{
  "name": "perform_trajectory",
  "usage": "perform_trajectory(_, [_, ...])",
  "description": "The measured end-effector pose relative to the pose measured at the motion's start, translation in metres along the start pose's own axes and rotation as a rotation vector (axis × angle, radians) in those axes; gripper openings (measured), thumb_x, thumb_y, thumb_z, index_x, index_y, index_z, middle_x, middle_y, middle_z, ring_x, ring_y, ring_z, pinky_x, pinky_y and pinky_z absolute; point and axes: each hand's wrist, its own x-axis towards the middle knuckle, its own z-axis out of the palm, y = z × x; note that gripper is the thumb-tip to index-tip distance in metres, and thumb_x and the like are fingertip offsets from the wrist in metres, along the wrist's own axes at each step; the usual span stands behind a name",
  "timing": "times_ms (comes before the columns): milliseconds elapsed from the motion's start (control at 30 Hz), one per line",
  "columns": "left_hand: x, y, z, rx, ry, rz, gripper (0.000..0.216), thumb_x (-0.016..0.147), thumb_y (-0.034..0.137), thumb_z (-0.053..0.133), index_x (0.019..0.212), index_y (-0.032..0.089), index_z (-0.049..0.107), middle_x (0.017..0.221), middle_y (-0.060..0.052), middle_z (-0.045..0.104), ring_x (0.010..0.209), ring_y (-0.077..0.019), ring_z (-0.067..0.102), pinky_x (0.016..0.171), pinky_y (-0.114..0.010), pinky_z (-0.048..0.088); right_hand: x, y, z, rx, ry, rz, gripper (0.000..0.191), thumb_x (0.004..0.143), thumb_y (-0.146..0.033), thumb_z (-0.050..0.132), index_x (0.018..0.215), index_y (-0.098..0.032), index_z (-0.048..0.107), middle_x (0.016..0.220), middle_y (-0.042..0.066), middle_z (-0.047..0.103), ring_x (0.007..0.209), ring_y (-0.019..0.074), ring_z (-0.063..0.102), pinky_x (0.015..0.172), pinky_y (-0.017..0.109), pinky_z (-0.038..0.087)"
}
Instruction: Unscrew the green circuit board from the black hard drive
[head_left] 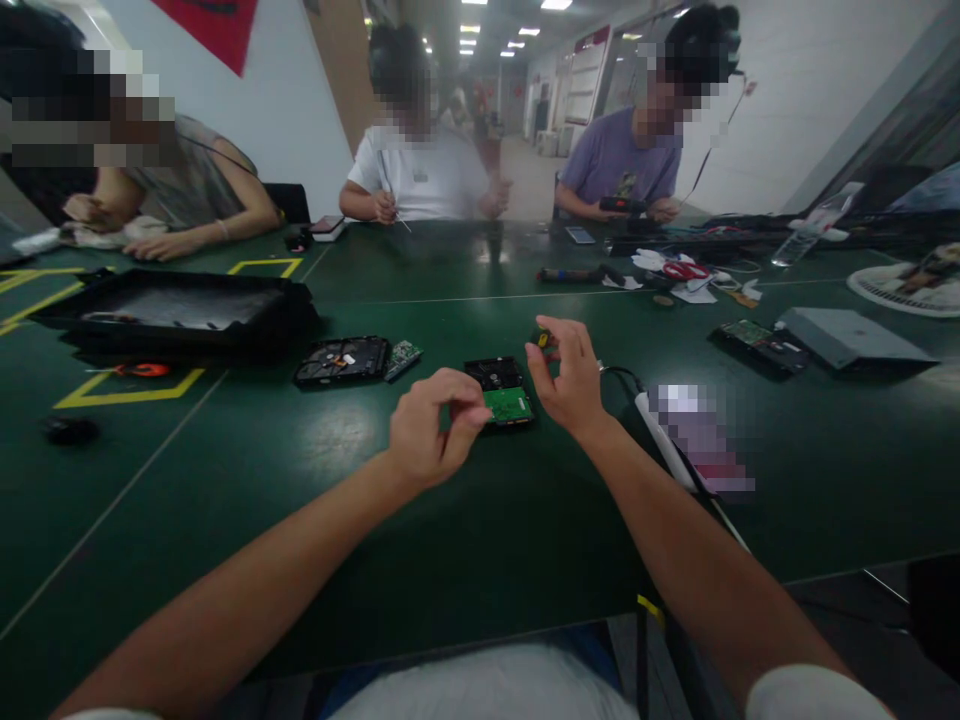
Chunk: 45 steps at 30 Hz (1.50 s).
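Note:
My left hand hovers above the dark green table with its fingers pinched together; what is in the pinch, if anything, is too small to name. My right hand is closed on a small screwdriver with a black and yellow handle. Between the two hands lies a black hard drive with a green circuit board on its near end. Neither hand touches the drive.
A second opened hard drive with a loose circuit board lies to the left, beside a black tray. A power strip runs at the right. Three people sit across the table. More drives and tools lie at the far right.

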Motion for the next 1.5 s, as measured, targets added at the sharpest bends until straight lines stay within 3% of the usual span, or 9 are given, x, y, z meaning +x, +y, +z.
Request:
perform_trajectory(133, [0.002,-0.024,0.017,-0.038,-0.039,-0.207,0.029,0.095,0.045,0.074,0.095,0.023,0.055,0.089,-0.001,0.070,0.062,-0.0117,0.063,0.058,-0.025,0.052,-0.001,0.002,0.000,-0.007,0.015,-0.017,0.041,0.106,-0.032,0.054,0.146,-0.030,0.049,0.132,0.012,0.062,0.111,0.0275,0.067,0.086,0.046,0.066])
perform_trajectory(333, [-0.001,-0.042,0.015,0.040,-0.143,-0.368,0.024,0.095,0.043,0.073,0.091,0.022,0.061,0.084,0.002,0.072,0.057,-0.0107,0.064,0.055,-0.024,0.048,0.001,0.002,-0.003,-0.034,0.037,0.002,0.039,0.101,-0.039,0.067,0.137,-0.030,0.055,0.122,0.010,0.061,0.095,0.0236,0.066,0.075,0.042,0.065])
perform_trajectory(533, [-0.001,-0.040,0.014,0.133,-0.269,-0.271,0.015,0.101,0.037,0.065,0.095,0.023,0.063,0.064,0.007,0.062,0.056,-0.0121,0.061,0.061,-0.025,0.046,0.004,0.001,-0.006,-0.029,0.017,-0.041,0.039,0.104,-0.031,0.058,0.143,-0.030,0.056,0.127,0.011,0.063,0.110,0.0276,0.066,0.088,0.047,0.064])
perform_trajectory(633, [-0.001,-0.041,0.015,0.213,-0.292,-0.187,0.013,0.102,0.036,0.063,0.097,0.023,0.064,0.071,0.005,0.065,0.062,-0.0134,0.061,0.065,-0.027,0.046,0.004,0.000,-0.005,-0.020,0.003,-0.043,0.042,0.106,-0.030,0.054,0.147,-0.029,0.052,0.133,0.013,0.063,0.120,0.0299,0.064,0.092,0.049,0.064])
perform_trajectory(833, [-0.001,-0.038,0.014,0.316,-0.351,-0.048,0.017,0.107,0.035,0.056,0.098,0.023,0.063,0.092,-0.001,0.070,0.082,-0.0172,0.065,0.075,-0.030,0.048,0.002,0.002,-0.004,-0.056,0.040,-0.018,0.038,0.102,-0.037,0.065,0.139,-0.029,0.059,0.121,0.011,0.062,0.105,0.0280,0.065,0.081,0.046,0.065])
perform_trajectory(967, [0.000,-0.037,0.015,0.302,-0.375,0.032,0.023,0.100,0.044,0.068,0.095,0.022,0.061,0.094,-0.004,0.067,0.089,-0.0205,0.063,0.080,-0.033,0.051,0.001,0.005,-0.002,-0.035,0.014,-0.038,0.043,0.105,-0.030,0.057,0.148,-0.029,0.052,0.130,0.013,0.065,0.106,0.0278,0.068,0.086,0.047,0.065])
perform_trajectory(1067, [0.001,-0.040,0.016,0.272,-0.376,0.081,0.021,0.100,0.039,0.069,0.094,0.022,0.059,0.097,-0.005,0.066,0.095,-0.0222,0.063,0.085,-0.036,0.052,0.001,0.005,-0.002,-0.016,-0.001,-0.043,0.047,0.104,-0.029,0.057,0.151,-0.029,0.049,0.134,0.013,0.064,0.108,0.0276,0.068,0.088,0.047,0.066])
perform_trajectory(1267, [0.000,-0.046,0.019,0.237,-0.409,0.103,0.013,0.103,0.033,0.064,0.097,0.022,0.059,0.100,-0.006,0.068,0.099,-0.0231,0.064,0.090,-0.040,0.052,0.002,0.001,-0.003,-0.035,0.025,-0.046,0.043,0.102,-0.032,0.061,0.145,-0.029,0.055,0.128,0.014,0.060,0.113,0.0297,0.064,0.090,0.051,0.066])
perform_trajectory(1500, [0.002,-0.040,0.017,0.260,-0.386,0.103,0.019,0.108,0.035,0.053,0.099,0.022,0.063,0.099,-0.008,0.070,0.099,-0.0240,0.065,0.090,-0.041,0.053,0.001,0.005,-0.002,0.013,-0.010,-0.022,0.049,0.105,-0.029,0.053,0.154,-0.029,0.047,0.138,0.014,0.064,0.118,0.0304,0.068,0.096,0.052,0.064])
